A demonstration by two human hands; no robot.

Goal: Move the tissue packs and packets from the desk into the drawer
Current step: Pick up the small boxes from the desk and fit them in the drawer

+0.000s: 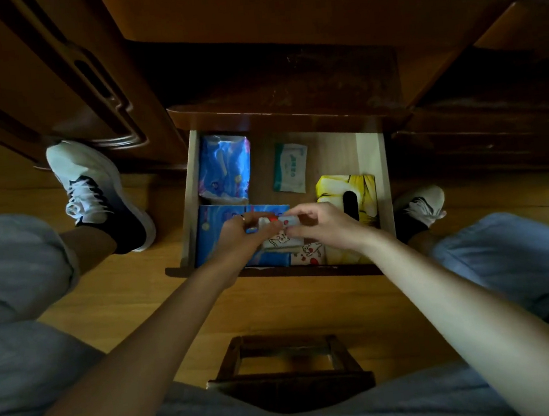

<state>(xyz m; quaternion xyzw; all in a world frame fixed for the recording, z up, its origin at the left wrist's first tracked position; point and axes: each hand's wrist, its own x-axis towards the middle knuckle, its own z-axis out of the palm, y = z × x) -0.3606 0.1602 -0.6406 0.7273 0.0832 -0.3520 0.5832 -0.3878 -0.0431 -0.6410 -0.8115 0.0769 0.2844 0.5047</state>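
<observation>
Two bare hands meet over the open pale wooden drawer (373,177), near its front edge. The left hand (240,236) and the right hand (322,224) both have their grip closed on a small white packet with red and blue print (273,223). Under it lies a white pack with cartoon figures (309,250). At 10 o'clock in the drawer is a blue plastic tissue pack (223,169), at 12 o'clock a small green-white packet (290,167), at 3 o'clock a yellow tissue box (364,191).
</observation>
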